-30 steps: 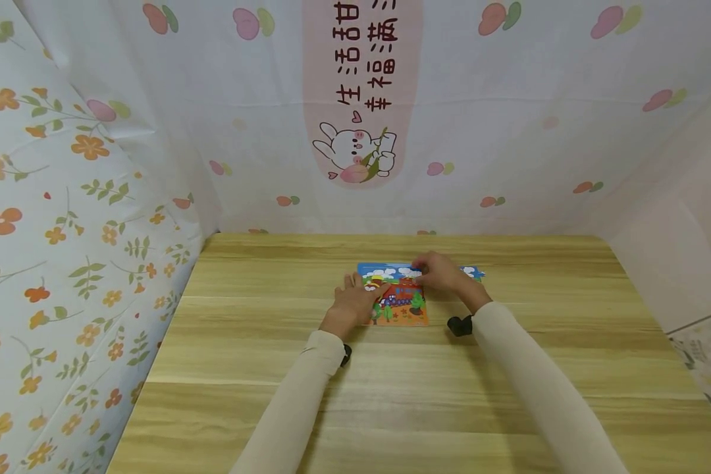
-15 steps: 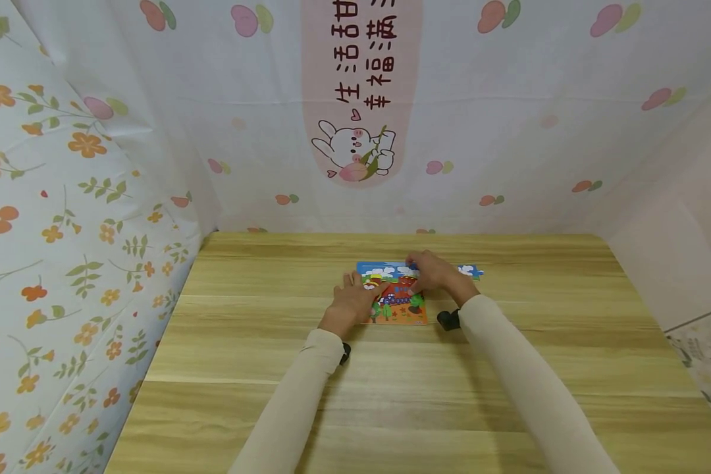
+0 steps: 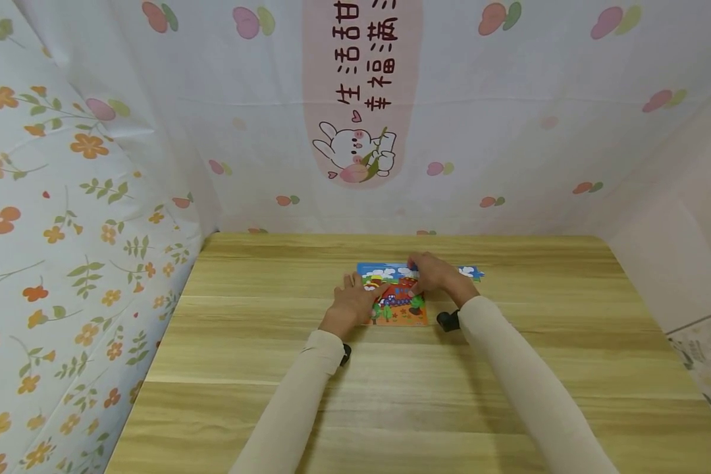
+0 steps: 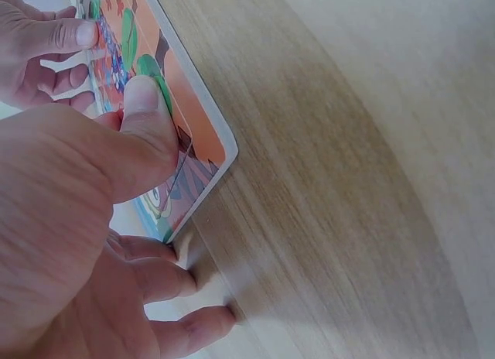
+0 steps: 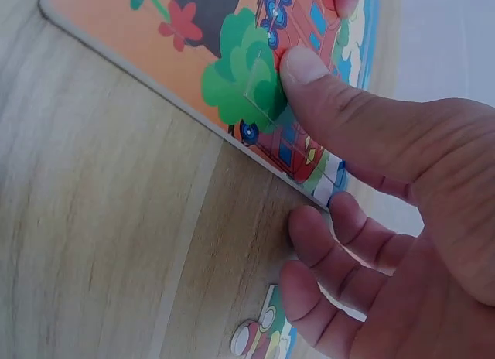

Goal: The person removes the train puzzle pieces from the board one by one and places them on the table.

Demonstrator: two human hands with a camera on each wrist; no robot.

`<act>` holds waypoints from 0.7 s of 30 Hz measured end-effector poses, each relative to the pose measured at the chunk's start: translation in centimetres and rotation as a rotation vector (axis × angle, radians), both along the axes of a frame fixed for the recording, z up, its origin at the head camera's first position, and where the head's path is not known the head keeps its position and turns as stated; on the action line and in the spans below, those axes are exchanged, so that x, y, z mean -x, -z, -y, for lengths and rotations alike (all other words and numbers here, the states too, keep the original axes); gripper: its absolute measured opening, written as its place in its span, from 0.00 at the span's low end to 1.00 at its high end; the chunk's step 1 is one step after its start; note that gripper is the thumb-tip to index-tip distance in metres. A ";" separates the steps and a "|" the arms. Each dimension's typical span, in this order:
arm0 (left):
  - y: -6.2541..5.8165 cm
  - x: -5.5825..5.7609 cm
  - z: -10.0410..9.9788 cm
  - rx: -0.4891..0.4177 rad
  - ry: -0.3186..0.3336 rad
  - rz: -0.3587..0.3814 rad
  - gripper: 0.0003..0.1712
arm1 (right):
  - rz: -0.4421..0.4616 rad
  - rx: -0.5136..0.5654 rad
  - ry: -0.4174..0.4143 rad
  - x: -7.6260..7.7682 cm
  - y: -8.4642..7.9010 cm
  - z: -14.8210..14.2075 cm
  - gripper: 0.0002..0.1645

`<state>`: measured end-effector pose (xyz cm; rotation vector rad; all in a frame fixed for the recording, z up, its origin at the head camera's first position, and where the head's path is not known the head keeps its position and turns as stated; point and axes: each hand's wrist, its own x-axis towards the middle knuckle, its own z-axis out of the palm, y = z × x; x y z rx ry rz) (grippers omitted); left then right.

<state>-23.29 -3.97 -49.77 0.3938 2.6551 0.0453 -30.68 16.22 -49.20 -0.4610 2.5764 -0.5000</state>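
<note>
A jigsaw puzzle (image 3: 398, 316) in a flat tray, with a red train, green trees and a blue sky, lies near the back of the table. My left hand (image 3: 351, 304) rests over its left side, fingers fairly straight. In the left wrist view the thumb (image 4: 151, 131) presses the picture, while the other fingers reach past the edge to the tabletop. My right hand (image 3: 437, 275) holds the puzzle's upper right part. Its thumb (image 5: 317, 84) lies on the face near a tree, and curled fingers sit along the side edge.
A loose puzzle piece (image 3: 469, 271) with sky and cloud lies right of the tray, partly behind the right hand; the right wrist view shows this piece (image 5: 267, 328) below the fingers. Behind the wooden table (image 3: 272, 408) hangs a patterned cloth (image 3: 261, 118).
My right hand has shifted slightly left, its thumb moving down onto the train picture, then held still. The left hand and the tray have stayed put.
</note>
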 end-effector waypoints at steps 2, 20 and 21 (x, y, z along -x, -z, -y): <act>0.0 0.0 0.0 -0.003 -0.003 -0.002 0.41 | 0.013 0.015 0.004 0.0 -0.1 0.0 0.33; -0.2 -0.1 0.2 -0.023 -0.001 0.006 0.41 | -0.026 0.170 0.008 -0.2 1.0 -0.5 0.28; -0.1 -0.1 0.2 -0.024 0.000 0.004 0.41 | -0.020 0.196 0.008 -0.2 1.0 -0.6 0.27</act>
